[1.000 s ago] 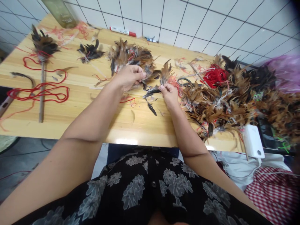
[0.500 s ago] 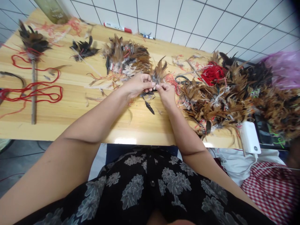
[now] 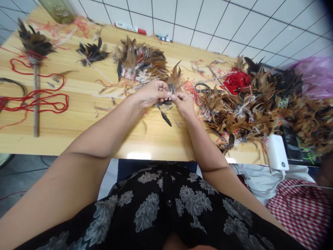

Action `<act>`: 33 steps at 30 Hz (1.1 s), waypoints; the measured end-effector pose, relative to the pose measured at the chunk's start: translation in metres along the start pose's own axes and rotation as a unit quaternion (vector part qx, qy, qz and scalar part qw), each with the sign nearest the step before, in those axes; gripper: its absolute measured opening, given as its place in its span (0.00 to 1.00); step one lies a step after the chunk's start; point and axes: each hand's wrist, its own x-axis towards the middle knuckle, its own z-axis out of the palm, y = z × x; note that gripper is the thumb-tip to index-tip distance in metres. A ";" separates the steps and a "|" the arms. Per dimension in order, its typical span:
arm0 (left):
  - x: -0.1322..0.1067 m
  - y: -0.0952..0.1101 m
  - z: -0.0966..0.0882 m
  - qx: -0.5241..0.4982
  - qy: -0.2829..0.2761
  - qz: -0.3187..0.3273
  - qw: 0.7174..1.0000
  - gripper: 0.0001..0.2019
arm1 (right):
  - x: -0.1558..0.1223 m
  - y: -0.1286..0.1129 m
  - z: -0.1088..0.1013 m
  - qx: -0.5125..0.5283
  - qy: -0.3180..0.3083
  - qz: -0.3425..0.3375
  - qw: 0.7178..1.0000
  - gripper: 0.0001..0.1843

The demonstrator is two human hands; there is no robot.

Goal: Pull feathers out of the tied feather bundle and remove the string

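Between my two hands a small bunch of brown feathers [image 3: 176, 78] stands with its tips pointing away from me. My left hand [image 3: 155, 93] pinches its lower end between thumb and fingers. Close beside it, the thumb and forefinger of my right hand [image 3: 183, 101] are pressed together at the same quill ends; fingers hide the exact grip. A dark loose feather [image 3: 165, 118] lies on the table just below. Beyond my left hand rests a pile of brown feather bunches [image 3: 143, 59], and a larger feather heap [image 3: 234, 114] spreads to the right of my right hand.
At left a stick with dark feathers [image 3: 35, 100] lies by looped red cord [image 3: 56, 104]. A black feather bunch [image 3: 93, 53], a red marker [image 3: 130, 28] and a red string bundle [image 3: 236, 81] sit farther back. A white power bank [image 3: 278, 152] is at the table's front right edge.
Both hands stay at the feather bunch, with only slight finger movement. The view has shifted very slightly; nothing else has visibly moved.
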 end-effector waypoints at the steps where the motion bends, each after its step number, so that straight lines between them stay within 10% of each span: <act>1: 0.000 0.001 -0.001 0.002 -0.004 -0.006 1.000 0.22 | -0.001 -0.001 0.000 0.018 -0.007 0.002 1.000 0.30; 33: -0.010 0.001 0.014 -0.024 -0.011 0.022 0.999 0.19 | -0.011 -0.018 -0.003 0.179 -0.092 0.128 0.971 0.27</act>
